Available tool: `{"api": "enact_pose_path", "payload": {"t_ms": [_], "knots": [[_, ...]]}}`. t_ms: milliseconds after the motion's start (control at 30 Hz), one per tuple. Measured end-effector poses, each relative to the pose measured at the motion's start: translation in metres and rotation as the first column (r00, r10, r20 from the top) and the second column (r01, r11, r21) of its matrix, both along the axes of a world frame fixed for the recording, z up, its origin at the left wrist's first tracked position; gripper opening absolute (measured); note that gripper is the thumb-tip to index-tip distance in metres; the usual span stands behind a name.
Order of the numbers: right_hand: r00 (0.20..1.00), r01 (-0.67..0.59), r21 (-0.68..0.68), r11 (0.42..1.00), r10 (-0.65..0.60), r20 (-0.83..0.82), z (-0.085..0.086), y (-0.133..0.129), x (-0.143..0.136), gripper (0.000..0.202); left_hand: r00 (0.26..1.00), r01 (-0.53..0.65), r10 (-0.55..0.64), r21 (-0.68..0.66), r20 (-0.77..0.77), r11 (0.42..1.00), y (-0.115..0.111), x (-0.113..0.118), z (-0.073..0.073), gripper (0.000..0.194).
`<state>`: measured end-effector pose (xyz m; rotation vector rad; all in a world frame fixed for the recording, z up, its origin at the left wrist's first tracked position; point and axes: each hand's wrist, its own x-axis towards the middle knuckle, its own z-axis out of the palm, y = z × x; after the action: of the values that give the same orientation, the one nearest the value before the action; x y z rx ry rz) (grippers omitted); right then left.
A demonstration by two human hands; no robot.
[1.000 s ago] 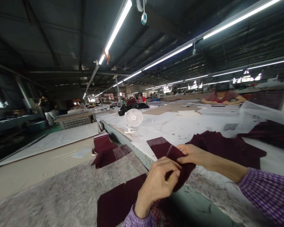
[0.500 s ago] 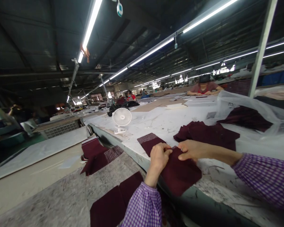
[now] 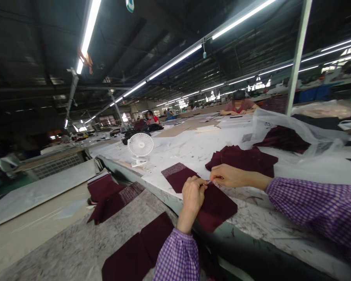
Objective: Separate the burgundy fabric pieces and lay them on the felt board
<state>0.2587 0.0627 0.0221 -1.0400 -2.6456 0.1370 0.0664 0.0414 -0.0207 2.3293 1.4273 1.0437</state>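
Note:
A maroon fabric piece (image 3: 218, 207) lies at the edge of the white table, its lower end hanging over the side. My left hand (image 3: 194, 193) pinches its upper edge between thumb and fingers. Close beside it, my right hand (image 3: 224, 175) has thumb and fingertips pressed together at the same edge; the exact grip is too small to make out. Just behind my left hand lies another maroon piece with a patterned grey end (image 3: 174, 169). A fanned pile of maroon pieces (image 3: 242, 160) sits beyond my right hand.
A small white fan (image 3: 140, 145) stands on the white table (image 3: 175, 144). At right, a clear plastic bag (image 3: 318, 136) holds more maroon fabric. More maroon pieces (image 3: 134, 253) lie on the lower grey surface (image 3: 67, 242) at left. A person (image 3: 238, 105) leans over the table's far side.
My right hand has drawn in to the fabric's upper edge, its fingers now closed together beside my left hand. The fabric lies flatter on the table edge. The view has turned slightly right.

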Motion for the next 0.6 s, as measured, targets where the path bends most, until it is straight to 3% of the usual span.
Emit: {"api": "enact_pose_path", "payload": {"t_ms": [400, 600], "knots": [[0.998, 0.009, 0.120, 0.993, -0.016, 0.056, -0.015, 0.004, -0.001, 0.017, 1.000, 0.023, -0.023, -0.023, 0.022, 0.999, 0.001, -0.004, 0.001, 0.016], [0.973, -0.068, 0.268, 0.961, 0.004, 0.231, -0.012, 0.002, 0.003, 0.019, 0.999, 0.032, -0.031, -0.021, 0.028, 0.999, 0.004, -0.011, 0.000, 0.022]]}}
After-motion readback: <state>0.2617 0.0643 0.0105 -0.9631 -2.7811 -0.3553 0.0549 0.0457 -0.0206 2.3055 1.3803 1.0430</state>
